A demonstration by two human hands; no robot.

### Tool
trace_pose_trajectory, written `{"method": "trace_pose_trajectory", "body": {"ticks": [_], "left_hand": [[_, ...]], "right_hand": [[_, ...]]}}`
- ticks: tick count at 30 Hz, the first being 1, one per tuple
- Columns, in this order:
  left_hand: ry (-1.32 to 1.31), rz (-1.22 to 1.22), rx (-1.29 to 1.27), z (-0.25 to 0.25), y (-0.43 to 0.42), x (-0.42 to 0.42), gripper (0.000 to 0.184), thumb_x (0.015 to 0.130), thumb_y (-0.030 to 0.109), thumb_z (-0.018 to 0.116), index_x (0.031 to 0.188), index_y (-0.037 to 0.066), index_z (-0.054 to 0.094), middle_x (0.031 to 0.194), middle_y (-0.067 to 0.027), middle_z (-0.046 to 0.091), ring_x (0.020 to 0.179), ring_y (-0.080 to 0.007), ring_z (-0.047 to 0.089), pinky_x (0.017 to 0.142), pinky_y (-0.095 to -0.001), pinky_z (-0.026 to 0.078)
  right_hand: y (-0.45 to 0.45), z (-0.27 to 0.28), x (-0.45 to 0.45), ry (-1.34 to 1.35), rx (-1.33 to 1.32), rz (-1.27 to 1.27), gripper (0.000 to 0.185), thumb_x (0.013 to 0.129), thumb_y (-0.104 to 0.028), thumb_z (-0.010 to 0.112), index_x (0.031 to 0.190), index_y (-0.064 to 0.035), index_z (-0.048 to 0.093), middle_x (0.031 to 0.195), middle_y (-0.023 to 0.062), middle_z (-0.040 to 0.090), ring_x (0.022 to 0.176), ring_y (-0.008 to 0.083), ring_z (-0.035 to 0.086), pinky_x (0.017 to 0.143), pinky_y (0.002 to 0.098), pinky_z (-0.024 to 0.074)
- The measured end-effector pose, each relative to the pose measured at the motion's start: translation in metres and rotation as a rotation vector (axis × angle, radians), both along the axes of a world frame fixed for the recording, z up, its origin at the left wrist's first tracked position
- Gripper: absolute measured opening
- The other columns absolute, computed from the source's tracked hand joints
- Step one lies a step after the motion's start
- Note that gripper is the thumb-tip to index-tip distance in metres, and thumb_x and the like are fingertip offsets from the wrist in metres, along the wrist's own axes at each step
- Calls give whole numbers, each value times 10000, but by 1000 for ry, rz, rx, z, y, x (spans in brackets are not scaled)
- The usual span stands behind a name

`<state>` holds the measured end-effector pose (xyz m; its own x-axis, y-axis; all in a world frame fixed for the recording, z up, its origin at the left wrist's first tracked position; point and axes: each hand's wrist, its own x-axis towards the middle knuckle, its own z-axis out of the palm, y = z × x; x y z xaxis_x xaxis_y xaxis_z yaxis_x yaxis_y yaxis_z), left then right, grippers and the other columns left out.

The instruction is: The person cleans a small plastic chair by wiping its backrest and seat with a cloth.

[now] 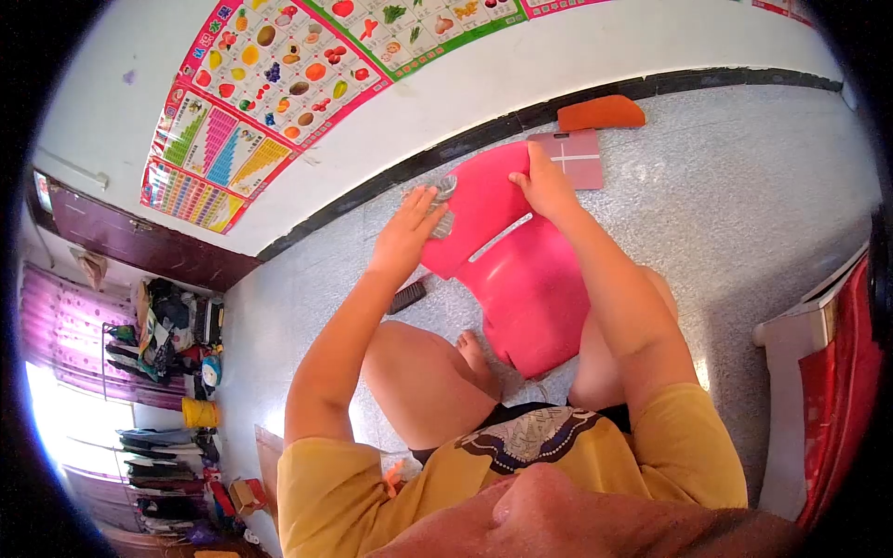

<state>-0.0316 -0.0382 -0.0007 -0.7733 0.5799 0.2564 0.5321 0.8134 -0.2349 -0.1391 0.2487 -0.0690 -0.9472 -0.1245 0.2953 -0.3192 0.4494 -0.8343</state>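
Observation:
A pink plastic chair [530, 288] with a narrow slot is tilted between my bare knees. My right hand [544, 181] grips the top corner of its back panel, thumb on the face and fingers round the edge. At the panel's left side, my left hand [406, 226] is closed on a grey striped cloth [442, 209], which touches the pink plastic. Part of the cloth is hidden behind my fingers. The chair's lower part is partly covered by my right forearm and leg.
A pink tile-like square [579, 160] and an orange piece [603, 113] lie by the wall. A dark slipper [406, 298] is on the grey floor near my foot. A bed with a red cover [837, 372] stands right; clothes [167, 474] hang left.

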Motion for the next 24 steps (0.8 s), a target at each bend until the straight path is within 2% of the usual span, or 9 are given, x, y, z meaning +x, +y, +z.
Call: {"method": "trace_pose_trajectory", "body": {"ticks": [6, 9, 12, 15, 21, 24], "left_hand": [[-114, 183, 228, 2, 20, -20, 609, 919, -7, 537, 1504, 163, 530, 1574, -172, 487, 1403, -396, 515, 1158, -458, 445], [-127, 144, 304, 2, 41, -56, 577, 939, 4, 510, 1493, 165, 541, 1533, -177, 529, 1354, -384, 560, 1131, -447, 463], [-152, 72, 399, 5, 73, -88, 546, 952, 16, 488, 1474, 157, 559, 1490, -169, 573, 1335, -354, 579, 1114, -436, 471], [-190, 150, 389, 3, 93, -99, 521, 956, 35, 488, 1456, 151, 581, 1455, -162, 606, 1334, -327, 585, 1119, -433, 466], [-164, 74, 491, -15, 30, -75, 583, 937, -4, 530, 1496, 160, 555, 1455, -193, 603, 1340, -364, 581, 1127, -420, 456], [-264, 153, 546, 0, 3, -41, 594, 961, 8, 548, 1526, 188, 517, 1442, -193, 604, 1324, -389, 584, 1110, -435, 472]], "right_hand": [[-6, -5, -4, -35, -22, -15, 563, 908, -194, 774, 1338, -12, 461, 1227, 306, 655, 1158, 499, 628, 951, 545, 527], [-5, 3, 0, -14, -35, -20, 547, 908, -174, 773, 1330, -15, 463, 1241, 309, 647, 1171, 501, 620, 955, 543, 522], [-7, -27, -17, 42, -162, 70, 542, 908, -159, 772, 1335, -27, 464, 1261, 301, 641, 1182, 500, 616, 962, 542, 517], [0, -3, -4, -85, -34, 28, 537, 917, -185, 768, 1333, -41, 461, 1268, 296, 638, 1183, 504, 610, 964, 543, 514], [1, -9, -9, -61, 30, 31, 532, 928, -245, 761, 1311, -42, 453, 1243, 296, 646, 1152, 508, 619, 941, 556, 518], [-1, -14, -14, -38, 31, 21, 525, 929, -249, 761, 1301, -39, 455, 1228, 295, 654, 1139, 503, 629, 933, 556, 522]]}}
